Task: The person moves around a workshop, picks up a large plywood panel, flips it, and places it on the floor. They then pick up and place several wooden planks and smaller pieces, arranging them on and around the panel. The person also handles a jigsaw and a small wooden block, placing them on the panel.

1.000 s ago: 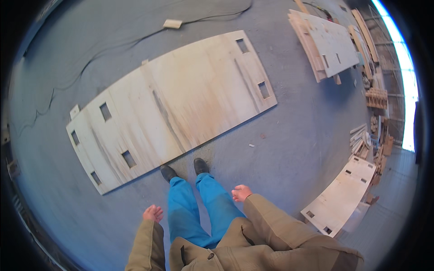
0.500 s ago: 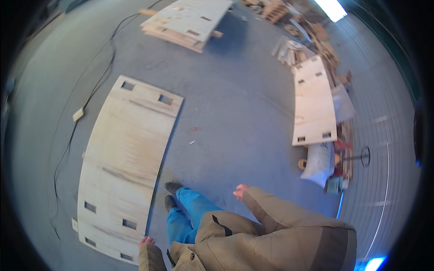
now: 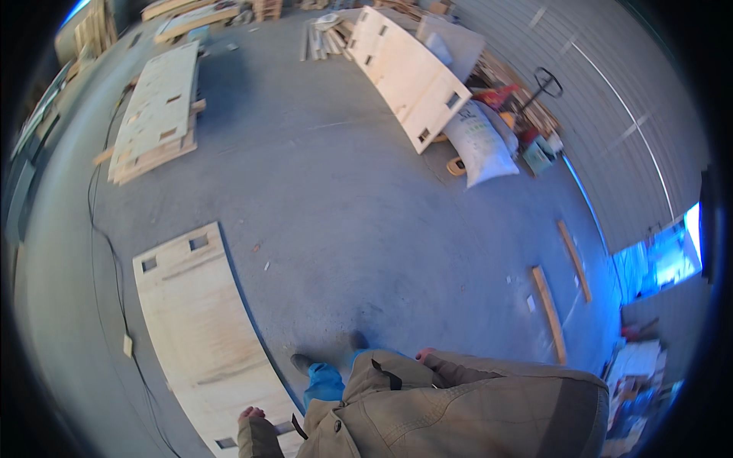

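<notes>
Currently, the left hand (image 3: 250, 413) hangs near the pale, slotted plywood panel (image 3: 205, 320); the right hand (image 3: 425, 354) hangs well apart; I cannot tell either's grip.

A white sack (image 3: 482, 145) slumps near what seems a teal box (image 3: 539, 156); two wooden bars (image 3: 549, 314) lie apart.

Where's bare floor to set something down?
Biggest: the floor between the near panel, the panel stack and the white sack, bar small scraps. Smaller: between the boots and the two timbers. Crowded: along the ribbed wall, where the sack, tilted panel and wood pile bunch up.
</notes>
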Motion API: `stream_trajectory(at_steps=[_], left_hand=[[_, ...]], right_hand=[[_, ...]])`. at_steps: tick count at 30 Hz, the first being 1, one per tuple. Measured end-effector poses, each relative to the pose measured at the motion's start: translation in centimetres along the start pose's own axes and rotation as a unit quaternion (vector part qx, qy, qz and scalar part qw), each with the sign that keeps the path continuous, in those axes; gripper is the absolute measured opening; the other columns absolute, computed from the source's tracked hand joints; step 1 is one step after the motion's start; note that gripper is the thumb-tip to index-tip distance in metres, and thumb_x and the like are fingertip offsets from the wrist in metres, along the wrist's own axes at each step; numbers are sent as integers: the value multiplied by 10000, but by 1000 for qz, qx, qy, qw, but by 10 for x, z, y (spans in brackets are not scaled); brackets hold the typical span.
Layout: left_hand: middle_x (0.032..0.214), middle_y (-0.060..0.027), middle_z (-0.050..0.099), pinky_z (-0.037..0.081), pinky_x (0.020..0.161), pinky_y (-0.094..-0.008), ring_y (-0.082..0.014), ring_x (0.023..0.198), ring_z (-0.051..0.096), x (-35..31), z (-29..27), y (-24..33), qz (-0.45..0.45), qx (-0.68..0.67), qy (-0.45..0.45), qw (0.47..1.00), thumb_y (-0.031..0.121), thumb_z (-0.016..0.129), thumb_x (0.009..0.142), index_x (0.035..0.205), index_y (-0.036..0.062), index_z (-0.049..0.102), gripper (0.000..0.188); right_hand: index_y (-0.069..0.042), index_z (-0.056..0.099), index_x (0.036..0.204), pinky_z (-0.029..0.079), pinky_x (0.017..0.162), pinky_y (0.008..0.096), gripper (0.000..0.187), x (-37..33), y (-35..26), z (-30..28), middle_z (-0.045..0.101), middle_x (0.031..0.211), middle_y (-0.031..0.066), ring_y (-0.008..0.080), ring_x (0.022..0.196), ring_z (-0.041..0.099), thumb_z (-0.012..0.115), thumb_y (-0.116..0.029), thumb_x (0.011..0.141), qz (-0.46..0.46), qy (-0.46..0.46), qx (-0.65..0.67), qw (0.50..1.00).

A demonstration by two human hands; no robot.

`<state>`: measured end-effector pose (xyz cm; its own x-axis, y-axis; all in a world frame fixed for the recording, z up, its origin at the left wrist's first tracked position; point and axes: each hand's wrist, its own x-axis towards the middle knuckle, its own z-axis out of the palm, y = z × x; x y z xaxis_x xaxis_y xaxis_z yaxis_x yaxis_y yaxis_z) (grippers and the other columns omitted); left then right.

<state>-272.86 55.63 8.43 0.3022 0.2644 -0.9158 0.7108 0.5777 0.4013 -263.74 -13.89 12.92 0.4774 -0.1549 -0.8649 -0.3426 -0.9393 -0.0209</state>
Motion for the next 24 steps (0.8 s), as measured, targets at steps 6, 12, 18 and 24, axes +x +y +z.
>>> stream_trajectory(at_steps=[6,12,18,24], left_hand=[[900,-191,663,579,709,-511,-313,731,658,-4,58,-4,16,112,-49,992,14,717,854,1406,-33,405,636],[987,-195,649,515,827,-630,-396,924,652,-4,140,1,-72,123,-154,978,119,586,976,1331,5,438,402],[1011,-154,676,526,797,-496,-319,893,655,-30,287,-3,29,466,-222,856,184,525,1000,1339,7,439,392],[965,-158,705,559,738,-364,-241,837,687,-39,477,-6,-6,587,-252,769,114,581,951,1398,-26,434,491]], right_hand=[[-163,748,978,539,835,416,312,34,41,41,736,1019,97,291,983,691,721,-368,745,-17,134,190,972],[-173,759,940,545,791,414,261,68,112,101,737,961,117,271,937,701,683,-356,770,-28,37,199,979],[-180,744,1064,535,860,422,467,64,229,136,711,1056,163,287,989,679,643,-548,793,173,130,44,975],[-129,691,1170,530,892,436,608,42,351,155,688,1138,164,328,1022,664,685,-588,771,255,41,381,888]])
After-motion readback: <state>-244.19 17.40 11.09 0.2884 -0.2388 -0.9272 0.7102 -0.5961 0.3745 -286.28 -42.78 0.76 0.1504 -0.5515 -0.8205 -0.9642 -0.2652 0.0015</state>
